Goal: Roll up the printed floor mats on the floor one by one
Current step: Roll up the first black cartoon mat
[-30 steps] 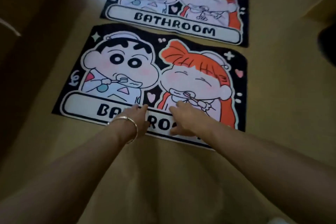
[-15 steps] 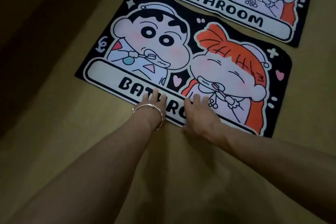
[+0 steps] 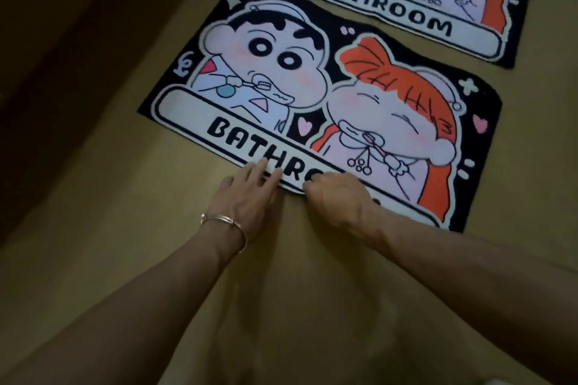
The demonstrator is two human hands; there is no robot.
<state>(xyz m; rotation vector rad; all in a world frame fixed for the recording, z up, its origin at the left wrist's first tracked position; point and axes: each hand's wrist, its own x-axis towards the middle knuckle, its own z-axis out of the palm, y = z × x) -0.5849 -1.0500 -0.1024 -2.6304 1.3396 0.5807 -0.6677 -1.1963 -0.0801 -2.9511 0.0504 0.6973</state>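
Both hands pulled back from lettering to near edge of near mat. Left hand flat, fingers straight, pinning edge. Right hand curled onto edge, probably starting first turn. Far mat lay flat beyond.
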